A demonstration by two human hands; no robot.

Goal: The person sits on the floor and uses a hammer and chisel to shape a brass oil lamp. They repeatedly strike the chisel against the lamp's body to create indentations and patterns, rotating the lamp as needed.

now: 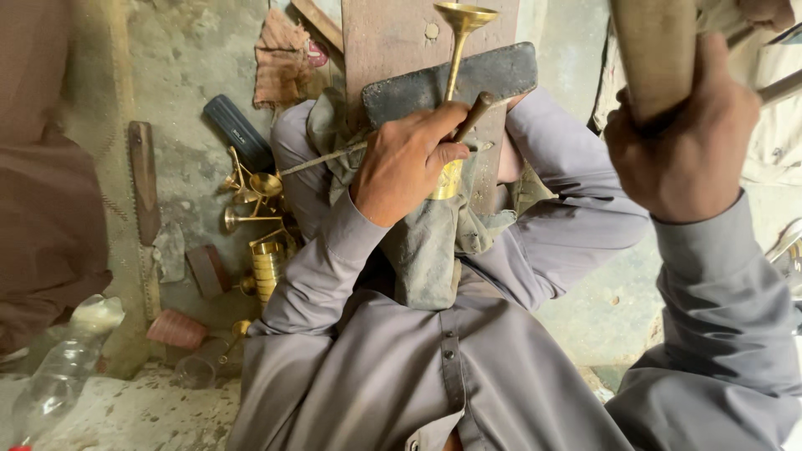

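Head view, looking down at our lap. Our left hand (407, 163) is curled shut round a thin wooden-handled tool (473, 115), w/ fingers also pressing on a brass horn-shaped piece (456, 63). That brass piece lies lengthwise on a dark pad (501, 71) atop a wooden plank (384, 38), flared bell pointing away from us at the frame's top edge, lower end hidden under the hand. A thin metal rod (322, 159) runs out left from beneath the hand.

Our right hand (681, 142) is raised at upper right, fist closed on a thick wooden handle (656, 54); its top is cut off by the frame, so we can't tell what it carries. Open air lies btwn the two hands, approx over our right knee.

A grey-green cloth (430, 242) drapes over our lap, under the left hand. Both arms are in grey sleeves.

Left of our knee, on the rough concrete floor (180, 63), sit more brass pieces (259, 217), crowded together, w/ a dark cylinder (238, 132) just beyond them and a folded rag (280, 58) farther up. A clear plastic bottle (67, 359) lies at lower left, well apart. Floor to our right looks bare.
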